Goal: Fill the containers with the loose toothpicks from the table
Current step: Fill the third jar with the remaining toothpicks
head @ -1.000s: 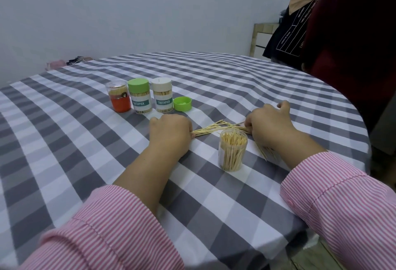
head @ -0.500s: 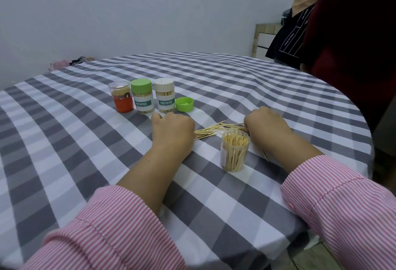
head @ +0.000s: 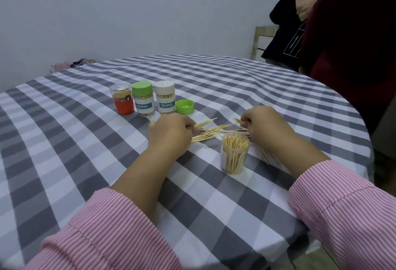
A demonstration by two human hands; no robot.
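Toothpicks lay loose on the checked tablecloth, in a small heap between the two hands, so both hands could reach them without moving far. The left hand had its fingers curled around a small bunch of toothpicks, whose tips came out on its right side, probably to line them up before dropping them in. The right hand pinched a few toothpicks at its fingertips, just above the heap. An open clear jar stood upright just in front of the heap and beside the right hand. It had no lid and was already well filled with standing toothpicks, so I think it was the one being filled and was kept close for short trips. Its green lid lay upside down further back, out of the way. Three closed jars, one orange, one with a green cap and one with a white cap, stood in a row behind, apparently finished.
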